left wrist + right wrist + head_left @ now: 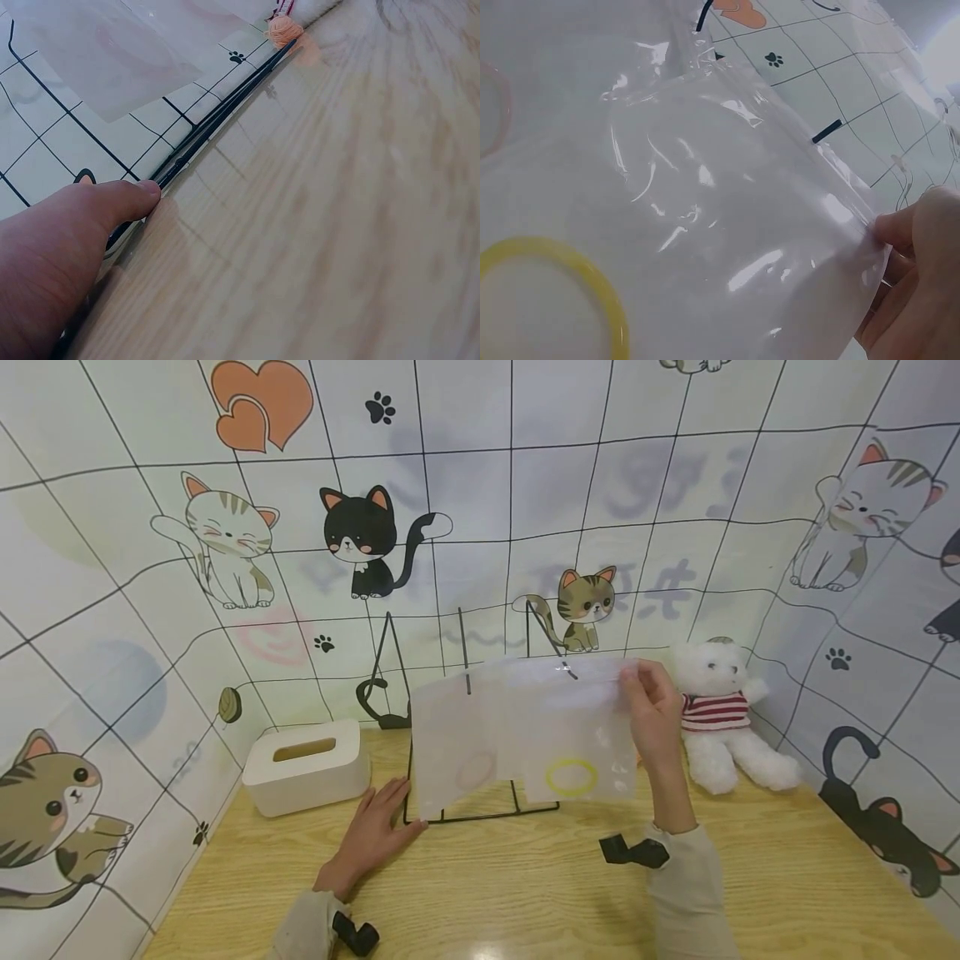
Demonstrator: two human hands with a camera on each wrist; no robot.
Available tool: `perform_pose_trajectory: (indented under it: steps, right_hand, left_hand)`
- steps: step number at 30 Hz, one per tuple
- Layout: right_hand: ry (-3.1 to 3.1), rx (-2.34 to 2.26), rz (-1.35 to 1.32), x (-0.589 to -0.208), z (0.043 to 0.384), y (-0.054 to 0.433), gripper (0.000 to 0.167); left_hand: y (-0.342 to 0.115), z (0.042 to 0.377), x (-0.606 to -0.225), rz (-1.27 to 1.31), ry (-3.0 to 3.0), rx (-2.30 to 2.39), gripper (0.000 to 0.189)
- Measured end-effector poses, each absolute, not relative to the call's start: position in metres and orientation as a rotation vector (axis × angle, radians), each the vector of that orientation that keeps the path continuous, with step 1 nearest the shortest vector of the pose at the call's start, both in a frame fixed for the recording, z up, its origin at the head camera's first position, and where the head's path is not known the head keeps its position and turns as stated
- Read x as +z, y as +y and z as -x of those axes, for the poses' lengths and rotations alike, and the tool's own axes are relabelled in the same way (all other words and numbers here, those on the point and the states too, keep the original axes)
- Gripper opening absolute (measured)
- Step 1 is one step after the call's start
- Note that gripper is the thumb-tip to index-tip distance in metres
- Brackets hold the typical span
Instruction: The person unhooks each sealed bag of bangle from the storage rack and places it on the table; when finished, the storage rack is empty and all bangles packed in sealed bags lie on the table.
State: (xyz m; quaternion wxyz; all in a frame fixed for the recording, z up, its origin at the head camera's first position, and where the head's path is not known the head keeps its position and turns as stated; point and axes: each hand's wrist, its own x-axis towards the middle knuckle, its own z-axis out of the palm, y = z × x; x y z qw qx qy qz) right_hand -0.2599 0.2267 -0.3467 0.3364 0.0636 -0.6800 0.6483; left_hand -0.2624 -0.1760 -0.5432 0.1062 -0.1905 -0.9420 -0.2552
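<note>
My right hand (652,706) pinches the upper right corner of a clear plastic bag (705,217), which holds a yellow ring (592,274). Left of it hangs another clear bag (450,735), with a pink ring inside; the two bags overlap. Both are at the prongs of a black wire rack (487,817), whose tips stick out near the bags' top edges. With fingers spread, my left hand (375,831) rests at the rack's left base corner. In the left wrist view its thumb (139,196) presses on the base wire.
A white tissue box (300,777) stands left of the rack on the wooden table (487,885). At the right sits a white teddy bear (716,727) in a striped shirt, with a ball of orange yarn (285,31) near it. A cat-print tiled wall covering (480,502) rises behind.
</note>
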Motion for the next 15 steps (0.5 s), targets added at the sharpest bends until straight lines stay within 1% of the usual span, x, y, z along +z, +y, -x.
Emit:
perform_pose_trajectory:
  steps: [4, 10, 15]
  right_hand:
    - [-1.768, 1.697, -0.156, -0.3463, 0.2591, 0.2268, 0.021]
    - [-1.765, 1.685, -0.131, -0.346, 0.258, 0.2272, 0.013]
    - [-1.756, 1.666, -0.144, -0.3448, 0.2571, 0.2269, 0.018]
  left_hand:
    - [-0.1754, 0.2613, -0.5415, 0.561, -2.775, -0.765, 0.082]
    - [-0.1751, 0.2598, -0.5397, 0.555, -2.799, -0.77, 0.082]
    - [-0.1752, 0.2597, -0.5397, 0.554, -2.801, -0.766, 0.081]
